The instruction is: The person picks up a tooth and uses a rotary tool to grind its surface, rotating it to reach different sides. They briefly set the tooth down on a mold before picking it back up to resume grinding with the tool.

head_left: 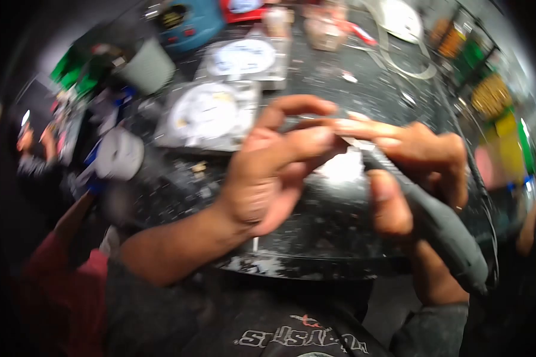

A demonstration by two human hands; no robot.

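My right hand (420, 157) is wrapped round a dark grey handheld rotary tool (443, 223), whose body slants down to the right with a cable at its rear. The tool's tip points at my left hand (277, 160). The left fingers are curled, with thumb and fingertips pinched near the tip; whatever they hold is too small and blurred to name. Both hands meet above the black speckled table (339, 226), where a bright patch of light shows below the fingertips.
Two metal plates with white discs (202, 119) (243, 58) lie left of the hands. A white tub (119, 153), a grey container (147, 66) and a blue device (190, 24) stand farther left. Pale tubing (426, 74) is at the back right. Other people's arms show at the edges.
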